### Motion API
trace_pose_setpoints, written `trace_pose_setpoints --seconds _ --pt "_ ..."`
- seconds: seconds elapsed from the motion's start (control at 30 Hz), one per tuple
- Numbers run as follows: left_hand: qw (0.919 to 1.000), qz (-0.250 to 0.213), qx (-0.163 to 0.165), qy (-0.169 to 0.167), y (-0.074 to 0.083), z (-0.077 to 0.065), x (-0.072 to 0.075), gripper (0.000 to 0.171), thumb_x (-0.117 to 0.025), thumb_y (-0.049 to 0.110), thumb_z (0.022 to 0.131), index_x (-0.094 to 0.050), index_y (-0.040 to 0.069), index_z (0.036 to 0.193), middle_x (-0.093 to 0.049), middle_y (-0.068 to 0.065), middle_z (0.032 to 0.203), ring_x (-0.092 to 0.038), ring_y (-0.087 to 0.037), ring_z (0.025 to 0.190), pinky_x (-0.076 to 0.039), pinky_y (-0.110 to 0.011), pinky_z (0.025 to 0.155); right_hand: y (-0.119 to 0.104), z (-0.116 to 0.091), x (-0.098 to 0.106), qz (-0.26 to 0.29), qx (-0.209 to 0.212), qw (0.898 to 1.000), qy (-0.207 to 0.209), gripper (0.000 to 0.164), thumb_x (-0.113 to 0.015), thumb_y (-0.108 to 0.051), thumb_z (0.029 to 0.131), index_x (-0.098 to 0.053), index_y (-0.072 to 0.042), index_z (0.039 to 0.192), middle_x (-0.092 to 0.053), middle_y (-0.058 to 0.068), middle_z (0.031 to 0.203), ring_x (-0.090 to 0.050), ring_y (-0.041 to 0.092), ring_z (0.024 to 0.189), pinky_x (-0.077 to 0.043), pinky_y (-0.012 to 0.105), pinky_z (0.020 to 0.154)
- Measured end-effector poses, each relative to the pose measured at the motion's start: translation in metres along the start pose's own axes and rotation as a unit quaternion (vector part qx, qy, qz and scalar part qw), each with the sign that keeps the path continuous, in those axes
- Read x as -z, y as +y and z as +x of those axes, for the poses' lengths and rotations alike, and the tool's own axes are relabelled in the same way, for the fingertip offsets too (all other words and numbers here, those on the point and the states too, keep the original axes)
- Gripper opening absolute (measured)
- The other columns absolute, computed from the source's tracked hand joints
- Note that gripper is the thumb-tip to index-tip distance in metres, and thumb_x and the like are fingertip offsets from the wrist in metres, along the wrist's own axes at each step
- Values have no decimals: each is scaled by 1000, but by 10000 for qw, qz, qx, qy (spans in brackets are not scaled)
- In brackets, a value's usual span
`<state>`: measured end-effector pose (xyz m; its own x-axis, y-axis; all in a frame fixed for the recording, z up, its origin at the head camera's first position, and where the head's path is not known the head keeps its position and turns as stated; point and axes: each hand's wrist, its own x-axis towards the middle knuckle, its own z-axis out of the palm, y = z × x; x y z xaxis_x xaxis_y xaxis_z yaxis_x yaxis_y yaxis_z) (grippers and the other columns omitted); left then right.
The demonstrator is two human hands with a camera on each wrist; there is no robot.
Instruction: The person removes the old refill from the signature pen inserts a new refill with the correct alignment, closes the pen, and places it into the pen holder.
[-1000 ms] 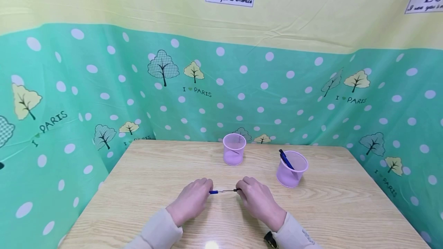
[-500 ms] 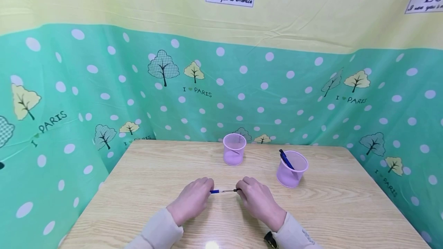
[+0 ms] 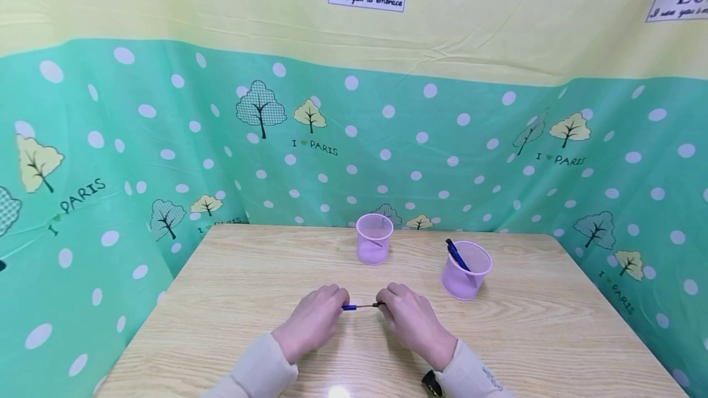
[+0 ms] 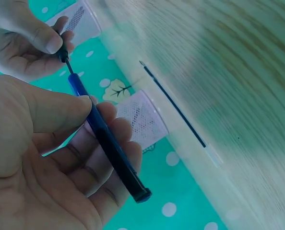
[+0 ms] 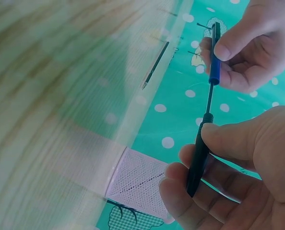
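Observation:
In the head view my left hand [image 3: 312, 319] and right hand [image 3: 413, 321] face each other above the table. My left hand pinches a blue pen barrel [image 4: 103, 132] between thumb and fingers, its dark end towards the palm. With my right hand I grip a slim black handle [image 5: 198, 158] with a ribbed collar and a thin metal shaft, like a small screwdriver. The shaft's far end meets the open end of the barrel and seems to be inside it. A pen refill [image 4: 177, 106] lies on the table; in the head view I cannot make it out.
A lilac mesh pen cup [image 3: 373, 247] stands at the back of the wooden table [image 3: 265, 257]. Further right, a second lilac cup [image 3: 461, 281] holds a dark blue pen [image 3: 458, 255]. A black object [image 3: 432, 382] shows beside my right sleeve. Printed curtain [image 3: 354, 158] surrounds the table.
My left hand has moved slightly right with the pen barrel, towards my right hand. The gap has narrowed, and the shaft now lines up with the barrel's end. My right hand has barely moved.

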<state>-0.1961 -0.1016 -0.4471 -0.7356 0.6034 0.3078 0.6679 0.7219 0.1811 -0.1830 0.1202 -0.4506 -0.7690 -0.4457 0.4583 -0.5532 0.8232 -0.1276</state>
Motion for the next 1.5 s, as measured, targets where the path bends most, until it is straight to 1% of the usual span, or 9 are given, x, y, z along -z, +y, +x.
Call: trace_pose_setpoints --seconds 0.2,0.5,0.8,1.03,1.27,1.5 --pt "9999 -41 -47 140 2 2 0 15 -67 2 82 -64 9 95 -59 2 84 -56 -13 75 -50 -27 66 0 0 0 25 7 10000 -39 8 -72 -13 83 -66 -18 87 -50 -11 76 -51 7 69 -44 23 51" --pt "9997 -111 -121 194 6 6 -5 13 -65 3 84 -64 10 95 -56 4 83 -54 -10 73 -49 -24 64 0 0 -1 -5 33 10000 -60 9 -72 -12 83 -67 -18 88 -51 -10 77 -51 8 69 -44 23 51" --pt "9995 -140 -106 256 7 7 -9 12 -65 3 85 -63 11 95 -55 6 82 -53 -9 72 -47 -23 62 0 0 -1 -5 74 10000 -45 10 -72 -11 82 -67 -18 88 -52 -10 78 -53 8 71 -46 24 52" --pt "9995 -153 -105 249 8 9 -11 13 -66 4 85 -64 11 95 -55 6 82 -53 -8 72 -47 -22 63 0 0 -1 -8 87 10000 -26 13 -73 -9 81 -67 -17 89 -52 -10 79 -53 8 71 -46 24 52" --pt "9997 -201 -39 151 10 10 -12 15 -67 5 85 -65 13 97 -55 8 83 -52 -6 73 -47 -21 65 0 -1 -2 -26 108 9999 12 13 -73 -9 80 -67 -18 88 -53 -10 80 -53 8 72 -47 24 52" --pt "9993 -216 -84 309 12 11 -13 14 -66 4 84 -65 13 96 -54 7 82 -52 -7 72 -47 -22 63 1 -1 -3 -87 180 9998 97 14 -72 -8 79 -67 -18 87 -53 -10 79 -53 8 71 -47 24 52"
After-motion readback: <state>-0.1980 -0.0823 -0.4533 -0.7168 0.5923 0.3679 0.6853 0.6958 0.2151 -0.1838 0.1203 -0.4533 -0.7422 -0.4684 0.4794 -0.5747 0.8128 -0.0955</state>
